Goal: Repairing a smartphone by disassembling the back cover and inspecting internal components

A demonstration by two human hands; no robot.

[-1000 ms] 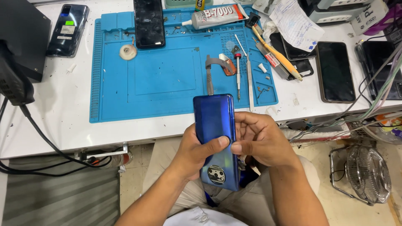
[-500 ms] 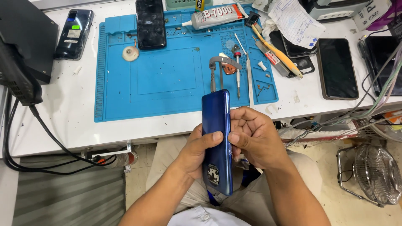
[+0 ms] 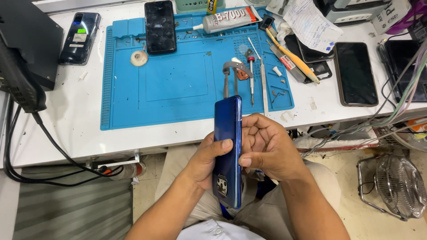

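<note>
A blue phone (image 3: 227, 133) stands on edge over my lap, back cover facing left, camera end toward me. My left hand (image 3: 205, 159) grips it from the left, thumb laid across the back cover. My right hand (image 3: 266, 146) closes around its right side, thumb pressed against the phone's edge. Both hands sit just in front of the white workbench's (image 3: 66, 133) near edge.
A blue repair mat (image 3: 178, 84) carries a black phone (image 3: 160, 26), a glue tube (image 3: 229, 20), tweezers (image 3: 231, 78), a screwdriver (image 3: 250, 71) and a small white disc (image 3: 138, 58). More phones (image 3: 356, 73) lie right and far left (image 3: 80, 38). Cables hang at both sides; a fan (image 3: 400, 186) stands on the floor.
The phone has turned from showing its flat back to standing nearly on edge. Both hands have shifted slightly right and regripped along its sides.
</note>
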